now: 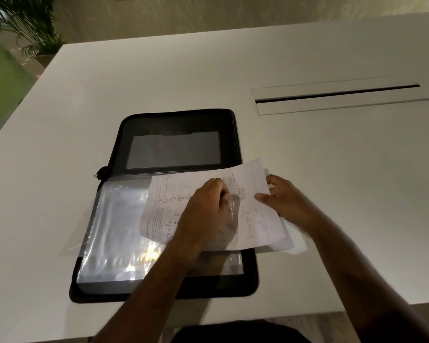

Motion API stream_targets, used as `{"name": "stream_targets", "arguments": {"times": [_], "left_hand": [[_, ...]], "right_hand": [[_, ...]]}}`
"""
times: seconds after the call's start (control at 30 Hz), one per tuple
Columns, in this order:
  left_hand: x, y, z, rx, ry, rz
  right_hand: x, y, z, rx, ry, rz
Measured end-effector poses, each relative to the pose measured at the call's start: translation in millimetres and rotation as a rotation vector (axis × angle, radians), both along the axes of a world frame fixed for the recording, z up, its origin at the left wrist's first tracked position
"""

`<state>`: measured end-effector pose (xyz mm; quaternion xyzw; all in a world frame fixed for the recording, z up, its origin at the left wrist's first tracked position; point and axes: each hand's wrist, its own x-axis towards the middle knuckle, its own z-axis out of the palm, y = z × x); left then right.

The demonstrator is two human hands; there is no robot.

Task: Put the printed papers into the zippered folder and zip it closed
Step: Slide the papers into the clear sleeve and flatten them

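Left hand (203,211) pinches the clear sleeve (119,226) open while right hand (282,201) pinches the printed papers (253,194) edge, probably to feed them into the open zippered folder (174,125).

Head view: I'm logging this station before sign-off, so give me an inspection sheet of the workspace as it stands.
Surface: white table, with a long slotted panel set into it.
Job's things: black zippered folder lying open, clear sleeves showing; printed papers partly over its right side, not yet inside.
Clutter: nothing seen.
Hands: left hand rests on the papers, pinching a clear sleeve edge; right hand pinches the papers' right edge.
Cables: nothing seen.
Surroundings: potted plant at far left, patterned wall behind.
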<state>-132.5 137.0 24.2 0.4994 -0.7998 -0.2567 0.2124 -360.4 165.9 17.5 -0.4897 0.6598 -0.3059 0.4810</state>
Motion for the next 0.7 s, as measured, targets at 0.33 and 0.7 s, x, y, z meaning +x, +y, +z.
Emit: {"name": "stream_targets", "arguments": {"times": [0.33, 0.7], "left_hand": [[-1.8, -3.9, 3.7, -0.056, 0.012, 0.024], [0.7, -14.2, 4.1, 0.062, 0.004, 0.016]], "right_hand": [[-57.9, 11.1, -2.8, -0.066, -0.015, -0.077], [-110.4, 25.1, -12.3, -0.093, -0.128, -0.159]]}}
